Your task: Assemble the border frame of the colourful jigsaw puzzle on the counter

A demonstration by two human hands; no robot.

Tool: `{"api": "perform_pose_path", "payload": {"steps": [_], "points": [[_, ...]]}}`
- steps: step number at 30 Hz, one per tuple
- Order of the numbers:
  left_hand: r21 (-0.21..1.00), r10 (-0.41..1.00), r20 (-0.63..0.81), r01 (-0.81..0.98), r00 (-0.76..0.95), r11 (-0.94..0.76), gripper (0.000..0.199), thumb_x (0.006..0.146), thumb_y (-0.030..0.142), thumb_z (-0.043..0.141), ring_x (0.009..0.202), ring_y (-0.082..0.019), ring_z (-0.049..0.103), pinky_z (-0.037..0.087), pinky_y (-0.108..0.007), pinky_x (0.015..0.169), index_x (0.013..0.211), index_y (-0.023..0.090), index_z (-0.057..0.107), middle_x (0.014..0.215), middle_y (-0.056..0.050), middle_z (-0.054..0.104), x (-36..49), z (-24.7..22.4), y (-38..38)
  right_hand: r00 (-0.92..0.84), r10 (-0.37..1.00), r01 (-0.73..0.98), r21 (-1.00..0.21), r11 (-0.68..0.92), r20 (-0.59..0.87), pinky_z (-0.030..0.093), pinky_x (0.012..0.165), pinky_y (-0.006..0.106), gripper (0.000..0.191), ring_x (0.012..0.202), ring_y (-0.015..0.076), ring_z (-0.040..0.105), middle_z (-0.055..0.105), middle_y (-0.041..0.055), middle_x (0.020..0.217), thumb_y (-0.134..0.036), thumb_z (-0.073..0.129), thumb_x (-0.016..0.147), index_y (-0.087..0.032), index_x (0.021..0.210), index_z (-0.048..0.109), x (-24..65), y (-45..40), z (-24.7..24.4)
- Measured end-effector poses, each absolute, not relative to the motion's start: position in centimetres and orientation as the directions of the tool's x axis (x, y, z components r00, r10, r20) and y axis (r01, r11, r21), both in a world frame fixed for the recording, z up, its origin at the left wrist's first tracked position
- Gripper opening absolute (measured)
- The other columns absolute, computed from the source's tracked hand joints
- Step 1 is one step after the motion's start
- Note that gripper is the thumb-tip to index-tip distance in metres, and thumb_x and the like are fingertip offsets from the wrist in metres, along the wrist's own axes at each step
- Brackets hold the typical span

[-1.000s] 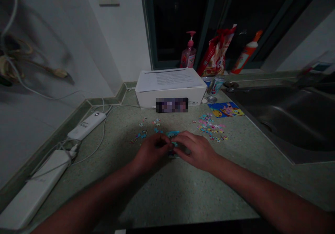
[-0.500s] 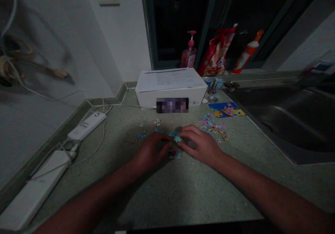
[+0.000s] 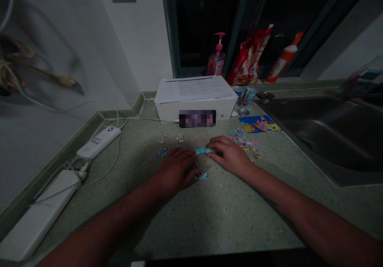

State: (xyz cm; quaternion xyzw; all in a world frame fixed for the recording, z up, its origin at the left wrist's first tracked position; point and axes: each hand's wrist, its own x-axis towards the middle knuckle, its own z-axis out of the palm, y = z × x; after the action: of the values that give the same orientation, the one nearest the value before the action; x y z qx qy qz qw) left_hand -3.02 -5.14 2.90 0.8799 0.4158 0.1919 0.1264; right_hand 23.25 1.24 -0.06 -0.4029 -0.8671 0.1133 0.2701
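Observation:
A short strip of joined light-blue jigsaw puzzle pieces (image 3: 201, 151) lies on the counter between my hands. My right hand (image 3: 230, 154) pinches a puzzle piece (image 3: 208, 150) at the strip's right end, its fingertips partly hiding it. On the other side, my left hand (image 3: 176, 168) rests palm down, fingers stretched and thumb apart, with its fingertips at the strip's left end. A small joined cluster with red and pale blue (image 3: 203, 175) sits by my left thumb. Loose pieces (image 3: 161, 154) lie left of my left hand, and a colourful pile (image 3: 243, 139) spreads beyond my right hand.
A white box (image 3: 196, 95) with paper on top stands at the back. A picture card (image 3: 259, 124) lies beside the sink (image 3: 338, 131) on the right. Cans (image 3: 248, 95) stand near the box. A power strip (image 3: 44, 215) and a white device with cables (image 3: 100, 141) line the left wall.
My right hand has moved the light-blue piece slightly away from me, onto the strip's right end. My left hand's fingers have flattened, and its thumb has come down near the small cluster.

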Motion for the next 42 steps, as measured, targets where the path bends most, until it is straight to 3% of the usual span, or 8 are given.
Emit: {"api": "perform_pose_path", "payload": {"steps": [20, 42], "points": [[0.366, 0.776, 0.239, 0.686, 0.584, -0.629, 0.021, 0.102, 0.040, 0.068, 0.119, -0.030, 0.067, 0.041, -0.054, 0.116, 0.114, 0.023, 0.071, 0.124, -0.009, 0.075, -3.2, 2.4, -5.2, -0.527, 0.766, 0.660, -0.390, 0.642, 0.369, 0.058, 0.101, 0.051, 0.021, 0.113, 0.0302, 0.069, 0.072, 0.0120, 0.120, -0.026, 0.069, 0.098, -0.025, 0.118, 0.076, 23.0, 1.1, 0.1], [0.332, 0.767, 0.242, 0.692, 0.594, -0.641, 0.023, 0.102, 0.041, 0.068, 0.117, -0.029, 0.066, 0.040, -0.054, 0.117, 0.115, 0.022, 0.070, 0.123, -0.008, 0.074, -3.1, 2.2, -5.1, -0.522, 0.770, 0.671, -0.380, 0.636, 0.368, 0.057, 0.098, 0.048, 0.010, 0.109, 0.0301, 0.070, 0.074, 0.0133, 0.115, -0.021, 0.069, 0.097, -0.020, 0.104, 0.076, 22.1, 1.1, 0.4]]}}
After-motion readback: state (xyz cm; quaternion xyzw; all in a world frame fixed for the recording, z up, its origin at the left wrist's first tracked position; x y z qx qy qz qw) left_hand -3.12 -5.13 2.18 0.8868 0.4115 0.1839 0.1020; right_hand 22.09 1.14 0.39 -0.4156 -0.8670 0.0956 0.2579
